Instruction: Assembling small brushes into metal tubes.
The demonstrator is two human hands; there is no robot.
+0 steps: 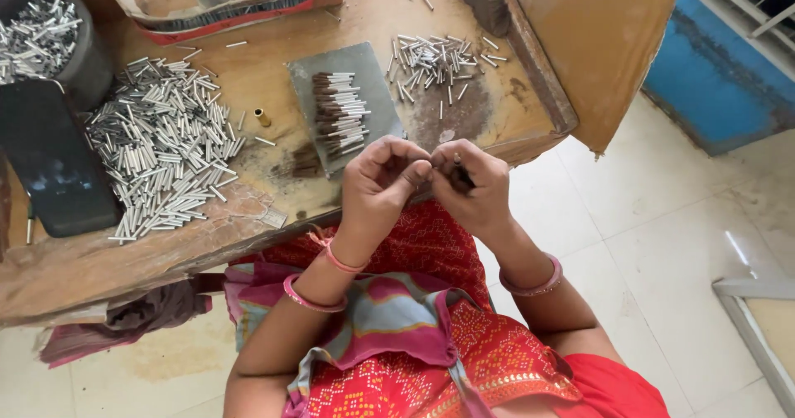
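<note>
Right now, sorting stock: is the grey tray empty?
No, the grey tray holds a row of brown-tipped sticks.

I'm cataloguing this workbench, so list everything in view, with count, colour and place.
small metal tubes: a large heap, silver, bench left
smaller tube pile: many, silver, bench right
grey slab: one, bench centre
brown-tipped sticks: one stack, on the slab
brass piece: one, left of slab
grey tub: one, holds tubes, far left
black tray: one, left edge
wooden bench: one, brown
bangles: several, pink, both wrists
left hand: pinching at the other hand
right hand: holds a small dark piece
</note>
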